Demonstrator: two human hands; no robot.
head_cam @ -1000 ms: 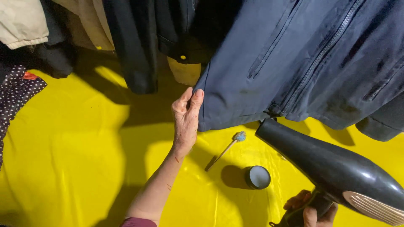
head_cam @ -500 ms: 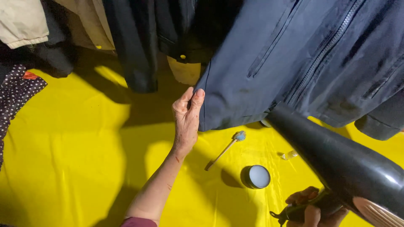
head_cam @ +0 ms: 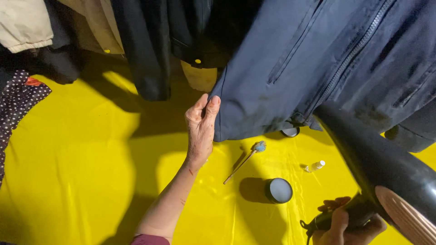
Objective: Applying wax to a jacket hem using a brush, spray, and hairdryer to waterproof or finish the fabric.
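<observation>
My left hand [head_cam: 200,128] pinches the lower left corner of a hanging navy zip jacket [head_cam: 318,63] and holds the fabric taut. My right hand [head_cam: 345,224], at the bottom right, grips the handle of a black hair dryer [head_cam: 381,168]. The dryer's barrel points up at the jacket's hem near the zipper, close to the cloth. Dark damp-looking patches show on the jacket near the hem.
A yellow sheet [head_cam: 81,172] covers the surface below. On it lie a small brush with a blue tip [head_cam: 247,156], a round open tin [head_cam: 278,190], a tiny clear bottle [head_cam: 314,166] and a round lid [head_cam: 289,132]. Dark coats [head_cam: 154,45], a beige garment [head_cam: 25,22] and a dotted cloth [head_cam: 18,97] hang at left.
The hair dryer has swung upward and closer to the jacket's hem. My left hand has kept its hold on the jacket corner.
</observation>
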